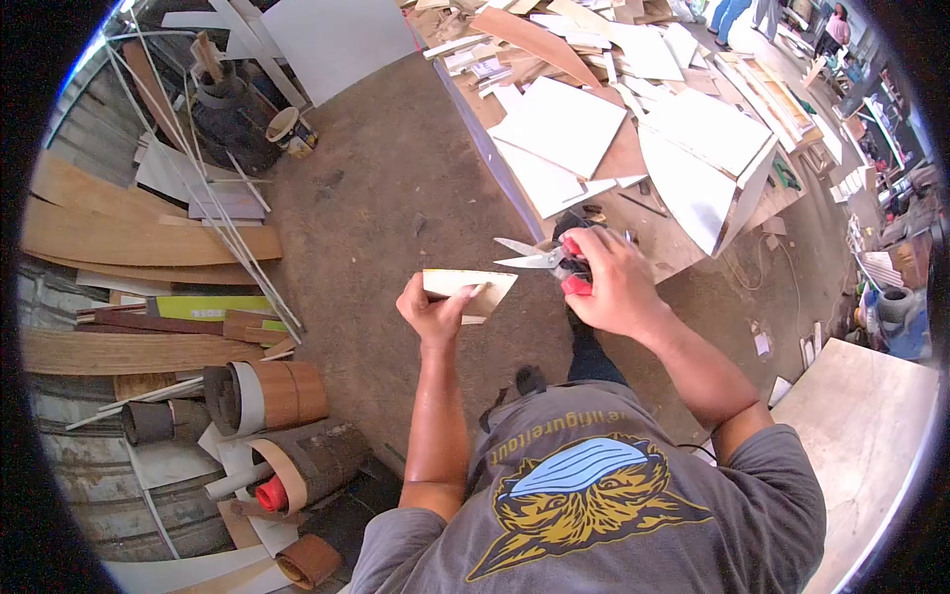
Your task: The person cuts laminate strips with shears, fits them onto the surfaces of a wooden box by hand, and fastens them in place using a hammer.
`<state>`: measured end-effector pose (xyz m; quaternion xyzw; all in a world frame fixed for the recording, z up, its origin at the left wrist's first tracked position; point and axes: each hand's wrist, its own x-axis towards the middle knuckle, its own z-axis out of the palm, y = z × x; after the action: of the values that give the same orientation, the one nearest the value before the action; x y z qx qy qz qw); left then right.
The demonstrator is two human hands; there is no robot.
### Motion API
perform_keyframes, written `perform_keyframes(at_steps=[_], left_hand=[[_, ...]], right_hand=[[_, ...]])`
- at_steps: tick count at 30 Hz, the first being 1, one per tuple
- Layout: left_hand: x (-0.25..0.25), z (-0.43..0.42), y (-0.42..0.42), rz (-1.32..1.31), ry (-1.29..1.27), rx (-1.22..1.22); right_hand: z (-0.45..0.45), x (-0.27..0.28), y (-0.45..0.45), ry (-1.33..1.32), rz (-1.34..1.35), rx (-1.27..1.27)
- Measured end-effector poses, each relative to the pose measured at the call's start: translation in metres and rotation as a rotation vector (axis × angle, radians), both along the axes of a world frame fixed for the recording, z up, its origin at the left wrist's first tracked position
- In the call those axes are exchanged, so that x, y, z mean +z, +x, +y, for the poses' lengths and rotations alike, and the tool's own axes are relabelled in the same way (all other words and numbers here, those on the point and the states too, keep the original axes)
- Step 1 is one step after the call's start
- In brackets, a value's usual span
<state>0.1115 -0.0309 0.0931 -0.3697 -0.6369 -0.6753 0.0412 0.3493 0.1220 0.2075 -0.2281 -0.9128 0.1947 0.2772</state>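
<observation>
By the right hand [616, 282], scissors [536, 260] are gripped; the left hand [433, 312], pinching a strip [494, 286] near it, could be cut by a slip.

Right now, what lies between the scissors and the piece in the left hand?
A bare gap separates scissors and piece; the head view shows floor behind.

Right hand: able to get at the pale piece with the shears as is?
Probably yes: right hand holds the shears open, pointed toward the pale piece in the left hand; nothing visible lies between.
</observation>
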Motion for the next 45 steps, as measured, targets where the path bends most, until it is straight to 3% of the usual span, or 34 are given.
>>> perform_keyframes(at_steps=[4,25,41,45], left_hand=[[0.000,0.001,0.003,-0.070,0.042,-0.010],[-0.026,0.008,0.000,0.158,-0.035,-0.017],[-0.020,0.010,0.013,0.022,-0.065,-0.071],[-0.010,0.013,0.019,-0.011,-0.039,-0.062]], right_hand=[[0.001,0.007,0.014,0.019,-0.082,-0.004],[-0.007,-0.005,0.029,0.125,-0.156,-0.052],[-0.007,-0.028,0.035,-0.031,-0.103,-0.043],[0.001,-0.012,0.033,-0.007,-0.073,-0.072]])
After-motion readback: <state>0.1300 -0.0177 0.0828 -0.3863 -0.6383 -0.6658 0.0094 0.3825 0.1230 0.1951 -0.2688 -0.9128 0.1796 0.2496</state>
